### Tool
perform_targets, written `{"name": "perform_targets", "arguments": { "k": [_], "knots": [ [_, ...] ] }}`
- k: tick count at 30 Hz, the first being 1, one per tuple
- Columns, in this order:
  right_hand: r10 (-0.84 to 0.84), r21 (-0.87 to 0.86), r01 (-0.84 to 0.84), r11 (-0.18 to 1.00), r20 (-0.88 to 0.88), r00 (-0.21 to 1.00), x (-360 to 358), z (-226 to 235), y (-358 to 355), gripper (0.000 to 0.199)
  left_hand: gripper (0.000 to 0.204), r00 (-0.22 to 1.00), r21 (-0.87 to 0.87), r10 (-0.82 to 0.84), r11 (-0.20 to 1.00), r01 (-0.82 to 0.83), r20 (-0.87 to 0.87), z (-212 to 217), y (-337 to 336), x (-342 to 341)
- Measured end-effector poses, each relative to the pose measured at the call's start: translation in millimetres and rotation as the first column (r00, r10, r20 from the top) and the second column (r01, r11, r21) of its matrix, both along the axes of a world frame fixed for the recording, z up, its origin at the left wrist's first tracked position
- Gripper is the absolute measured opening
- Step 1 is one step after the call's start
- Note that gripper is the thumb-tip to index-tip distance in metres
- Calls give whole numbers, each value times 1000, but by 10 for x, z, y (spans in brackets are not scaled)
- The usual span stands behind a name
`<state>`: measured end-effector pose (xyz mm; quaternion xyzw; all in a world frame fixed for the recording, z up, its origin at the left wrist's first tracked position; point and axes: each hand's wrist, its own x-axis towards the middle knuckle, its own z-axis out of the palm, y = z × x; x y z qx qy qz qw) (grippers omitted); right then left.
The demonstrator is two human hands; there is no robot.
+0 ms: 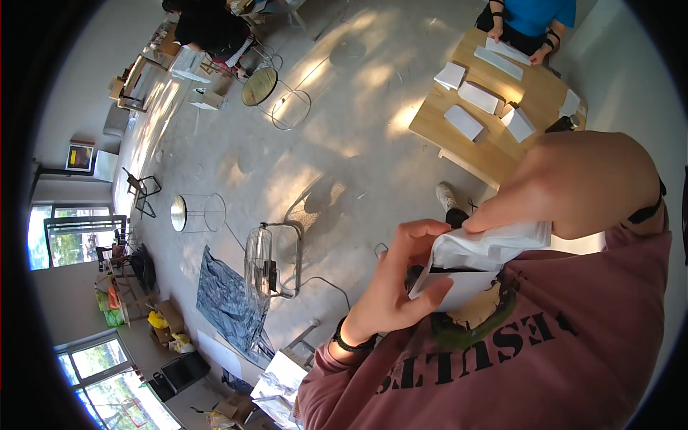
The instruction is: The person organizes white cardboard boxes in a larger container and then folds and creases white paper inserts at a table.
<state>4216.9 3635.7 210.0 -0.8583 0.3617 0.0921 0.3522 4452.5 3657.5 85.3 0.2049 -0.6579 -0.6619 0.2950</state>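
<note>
Close to my chest, my left hand (390, 288) is wrapped around a small white box (469, 284), its thumb along the near side and its fingers at the far edge. Crumpled thin white wrapping (494, 242) bulges from the box's upper part, with a dark gap between it and the near wall. My right hand (566, 185) comes over from the right, its fingers closed and pressing on that wrapping at the box's top. Its other fingertips are hidden behind the hand. Whatever lies inside the wrapping cannot be seen.
A wooden table (430, 116) at upper right bears several white boxes (480, 97) and a dark bottle (562, 125). A person in blue (539, 16) handles white card there. On the floor stand a fan (269, 266), stools (259, 87) and a dark sheet (223, 297). Another person (208, 32) is at upper left.
</note>
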Motion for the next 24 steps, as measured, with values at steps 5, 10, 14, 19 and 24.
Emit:
{"name": "perform_targets", "arguments": {
  "k": [5, 10, 14, 19, 24],
  "knots": [
    [105, -82, -109, 991, -48, 993, 37, -33, -46, 50, 49, 979, 98, 35, 994, -56, 200, 63, -19, -25],
    [72, -101, -80, 992, -85, 994, 58, -61, -39, 33, 45, 987, 79, 7, 997, -20, 158, 59, -47, -65],
    [113, -108, -127, 986, -122, 986, 70, -72, -27, 29, 41, 992, 123, -27, 992, 11, 123, 37, -53, -41],
    [229, -97, -247, 964, -165, 959, 64, -54, -56, 25, 39, 987, 138, -1, 990, -22, 162, -19, -43, -34],
    [213, -59, -227, 972, -183, 960, 108, -46, -90, 19, 40, 993, -43, 106, 994, -105, 43, -6, -34, -108]
  ]
}}
